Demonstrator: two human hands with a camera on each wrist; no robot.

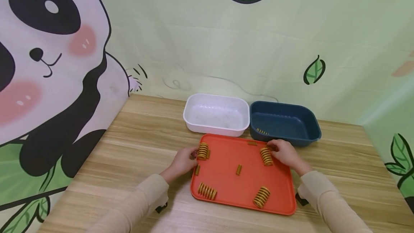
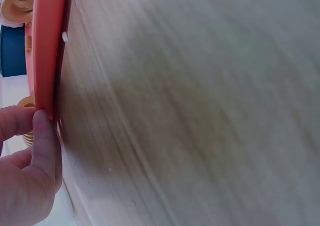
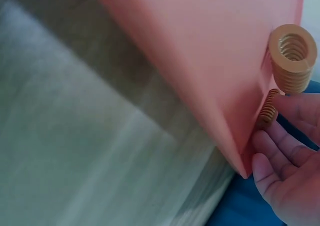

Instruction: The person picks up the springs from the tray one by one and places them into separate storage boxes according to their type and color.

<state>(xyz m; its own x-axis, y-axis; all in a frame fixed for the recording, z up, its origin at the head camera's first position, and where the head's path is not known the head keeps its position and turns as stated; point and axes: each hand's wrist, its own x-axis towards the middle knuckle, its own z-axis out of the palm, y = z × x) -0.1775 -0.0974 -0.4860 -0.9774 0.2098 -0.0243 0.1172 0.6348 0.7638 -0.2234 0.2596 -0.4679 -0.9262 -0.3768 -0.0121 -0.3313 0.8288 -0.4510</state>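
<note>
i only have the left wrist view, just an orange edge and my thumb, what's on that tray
Observer: On the flat orange plastic tray, four large yellow coil springs and a few small ones; one large spring lies by your left hand.
Operator: where's the right hand
Observer: The right hand is at the tray's far right corner, beside another large spring.
Operator: any bins
Observer: Behind the tray, a white plastic tub and a dark blue plastic tub holding one small spring.

Counter [image 1: 136, 143] left & front edges open; white bin [image 1: 216, 114] & blue bin [image 1: 284, 122] block behind orange tray [image 1: 226, 186].
</note>
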